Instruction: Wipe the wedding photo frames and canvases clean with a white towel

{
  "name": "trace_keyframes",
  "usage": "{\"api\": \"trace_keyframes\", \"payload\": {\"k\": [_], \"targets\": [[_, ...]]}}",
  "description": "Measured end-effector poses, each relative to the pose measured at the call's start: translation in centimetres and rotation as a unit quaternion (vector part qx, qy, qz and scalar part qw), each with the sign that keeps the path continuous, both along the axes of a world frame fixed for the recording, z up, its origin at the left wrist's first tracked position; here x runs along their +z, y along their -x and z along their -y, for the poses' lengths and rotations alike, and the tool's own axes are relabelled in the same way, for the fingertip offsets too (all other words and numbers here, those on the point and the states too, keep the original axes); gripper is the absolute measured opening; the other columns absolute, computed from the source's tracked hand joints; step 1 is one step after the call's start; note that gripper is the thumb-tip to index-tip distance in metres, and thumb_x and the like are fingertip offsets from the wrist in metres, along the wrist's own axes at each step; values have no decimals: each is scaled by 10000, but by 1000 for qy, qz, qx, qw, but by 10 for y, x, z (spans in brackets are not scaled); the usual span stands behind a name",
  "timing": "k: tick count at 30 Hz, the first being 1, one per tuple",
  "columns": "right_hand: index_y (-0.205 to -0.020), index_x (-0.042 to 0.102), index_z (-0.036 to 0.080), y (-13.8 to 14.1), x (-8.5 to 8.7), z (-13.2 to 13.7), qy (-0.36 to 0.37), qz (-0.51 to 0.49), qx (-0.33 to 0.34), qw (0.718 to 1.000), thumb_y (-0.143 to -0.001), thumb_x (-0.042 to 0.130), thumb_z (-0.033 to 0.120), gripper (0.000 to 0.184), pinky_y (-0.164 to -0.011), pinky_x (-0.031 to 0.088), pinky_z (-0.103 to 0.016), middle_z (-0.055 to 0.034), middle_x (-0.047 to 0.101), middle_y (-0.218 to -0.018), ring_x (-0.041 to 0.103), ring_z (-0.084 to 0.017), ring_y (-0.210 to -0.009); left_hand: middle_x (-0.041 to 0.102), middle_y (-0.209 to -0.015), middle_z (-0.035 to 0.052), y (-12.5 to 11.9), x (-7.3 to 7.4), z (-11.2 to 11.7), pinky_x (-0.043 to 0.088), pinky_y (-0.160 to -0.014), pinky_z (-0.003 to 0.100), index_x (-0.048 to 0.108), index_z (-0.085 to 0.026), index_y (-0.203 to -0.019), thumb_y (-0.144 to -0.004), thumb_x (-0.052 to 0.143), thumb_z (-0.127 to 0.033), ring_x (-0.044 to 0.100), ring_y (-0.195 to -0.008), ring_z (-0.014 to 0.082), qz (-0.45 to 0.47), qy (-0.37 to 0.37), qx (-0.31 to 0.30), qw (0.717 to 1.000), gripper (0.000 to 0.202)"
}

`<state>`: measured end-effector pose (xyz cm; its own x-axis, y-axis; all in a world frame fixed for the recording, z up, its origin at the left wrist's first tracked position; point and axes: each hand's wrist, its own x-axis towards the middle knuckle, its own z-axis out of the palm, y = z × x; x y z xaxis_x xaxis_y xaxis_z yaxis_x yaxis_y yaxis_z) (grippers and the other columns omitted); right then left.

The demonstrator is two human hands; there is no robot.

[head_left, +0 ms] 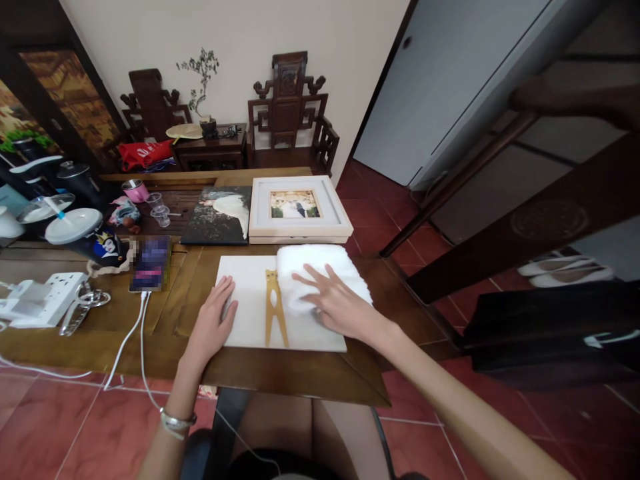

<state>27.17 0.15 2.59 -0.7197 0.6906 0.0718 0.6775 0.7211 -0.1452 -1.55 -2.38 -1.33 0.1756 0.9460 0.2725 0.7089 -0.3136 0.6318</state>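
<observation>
My left hand (215, 317) lies flat on the left edge of a white board (245, 327), fingers stretched out. On the board's right part rests a folded, fluffy white cloth (350, 267). My right hand (333, 300) presses on this cloth with its fingers spread. Between my hands a flat tan figure (275, 320) shows on the board. It has two small ears, an oval opening in the middle and two long legs; I cannot tell whether it is a loose piece or printed.
Behind the board stand a cream framed wedding picture (345, 213) and a dark photo panel (205, 220). To the left are a phone (150, 267) on a white cable, a power strip (55, 303), a lidded cup (93, 240) and a pink cup (135, 191). The table's front edge (300, 377) is near.
</observation>
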Motion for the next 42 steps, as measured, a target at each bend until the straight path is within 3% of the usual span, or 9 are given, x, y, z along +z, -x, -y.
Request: {"api": "trace_keyframes", "payload": {"k": [5,8,13,17,21,30,33,37,42], "targets": [[-941,725,161,-13,7,62,52,-16,32,998,-622,408,-36,492,-1112,157,-649,-114,401,-1468,142,-332,-1418,444,-1455,105,-1,0,1,257,-1160,475,505,-182,-1331,-934,434,-309,350,-1386,223,0,0,-1,1000,422],[-925,724,163,-17,13,74,92,-7,45,995,-598,403,-34,499,-1103,169,-664,-108,417,-1459,165,-337,-1413,443,-1455,111,0,0,1,250,-1164,469,504,-173,-1333,-935,433,-310,347,-1388,224,-4,0,-1,1000,427],[-1069,686,163,-12,20,32,102,-19,11,995,-608,392,-52,588,-1111,220,-619,-110,449,-1441,227,-306,-1406,433,-1460,127,0,0,0,245,-1167,455,497,-144,-1337,-937,425,-308,337,-1393,223,-10,3,-6,1000,438],[-1144,647,113,-4,16,-16,71,-28,-18,997,-654,389,-56,579,-1098,253,-601,-192,500,-1382,275,-314,-1387,431,-1461,126,1,1,1,243,-1166,456,497,-151,-1336,-933,431,-306,332,-1394,225,-7,9,-5,1000,437],[-1156,636,144,1,12,-30,56,-41,-29,997,-648,385,-60,602,-1085,261,-615,-167,536,-1354,292,-305,-1379,438,-1457,120,0,1,1,245,-1162,467,503,-165,-1330,-932,432,-310,340,-1391,227,-4,10,-2,1000,429],[-1017,698,190,-9,25,70,119,-22,17,993,-586,397,-52,578,-1122,181,-621,-86,441,-1448,200,-304,-1409,444,-1454,112,0,-1,1,252,-1161,470,500,-177,-1333,-937,426,-308,347,-1387,220,-7,-2,-2,1000,424],[-944,708,179,-14,27,87,141,-18,32,989,-560,389,-43,547,-1129,167,-618,-80,441,-1444,205,-298,-1409,444,-1455,111,0,0,1,255,-1160,472,500,-180,-1334,-936,429,-311,347,-1387,223,-7,-2,-2,1000,425],[-976,701,183,-15,25,73,148,-29,22,988,-538,376,-50,593,-1134,180,-602,-65,443,-1446,210,-286,-1410,442,-1454,119,-1,1,1,255,-1161,461,499,-161,-1335,-937,425,-311,345,-1388,225,-7,0,-3,1000,432],[-1075,679,172,-7,17,18,112,-64,-33,991,-616,384,-45,586,-1127,210,-590,-107,466,-1428,253,-286,-1399,440,-1457,113,0,0,0,256,-1158,473,498,-177,-1336,-935,428,-307,344,-1389,226,-5,3,-5,1000,428]]}}
